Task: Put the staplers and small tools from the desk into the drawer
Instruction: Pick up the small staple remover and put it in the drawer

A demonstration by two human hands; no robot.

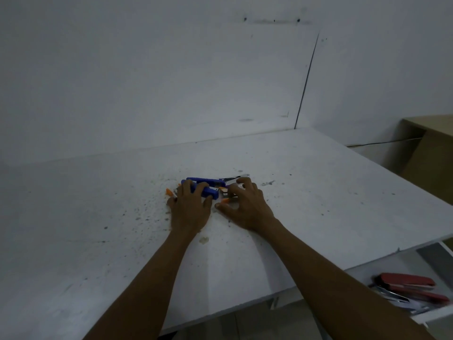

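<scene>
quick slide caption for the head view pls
Both hands gather blue staplers on the desk; red staplers already in drawer.

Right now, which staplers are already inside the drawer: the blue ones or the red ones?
The red staplers lie in the open drawer at lower right. The blue staplers are on the desk, under the left hand and beside the right hand.

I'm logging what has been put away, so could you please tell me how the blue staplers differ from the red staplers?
The blue staplers lie on the desk, while the red staplers already sit in the open drawer. The left hand is closing on the blue ones; no hand touches the red ones. Both groups lie flat.
</scene>
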